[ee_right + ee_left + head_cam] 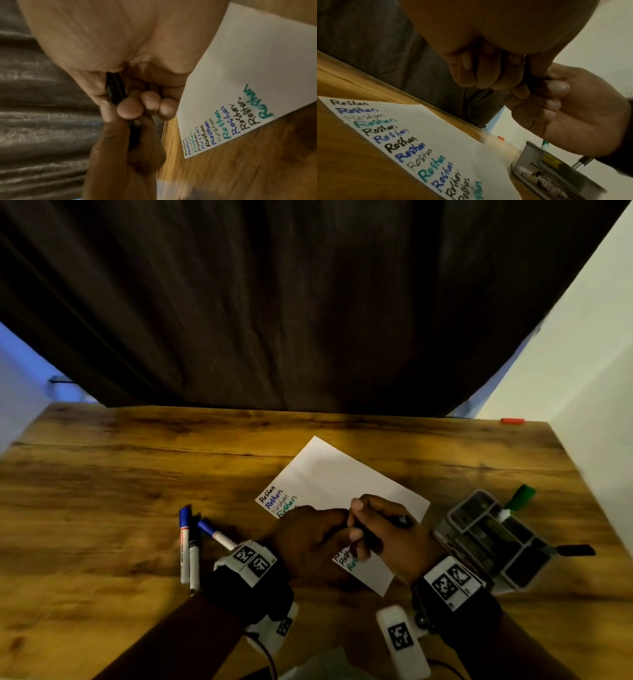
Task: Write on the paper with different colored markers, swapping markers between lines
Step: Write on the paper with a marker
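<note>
Right hand [387,537]: fingers curled round a black marker [116,89], thumb uppermost, the barrel running through the fist. Left hand [308,537]: fingers bent, tips meeting the same marker at its end nearest the right-hand fingers; it appears to pinch that end, though blur and shadow in the wrist views prevent a firm reading of whether a cap is involved. The two hands touch each other, held above the paper [335,474].

Paper: a white sheet lying flat on the wooden table [120,474], set at an angle to the table edge. One column of the repeated word "Roshan" runs down its left margin in black, blue, grey and green lines; the lowest visible line is green. The rest of the sheet is unmarked.

Left of the hands: three markers [190,546] lie on the table, close together, two with blue caps; the third cap is dark.

Right of the hands: a grey compartmented organiser [493,542] stands just beside the paper's right edge. A green-capped marker [517,499] projects from its far side.

Behind the table: a dark curtain [308,302].
</note>
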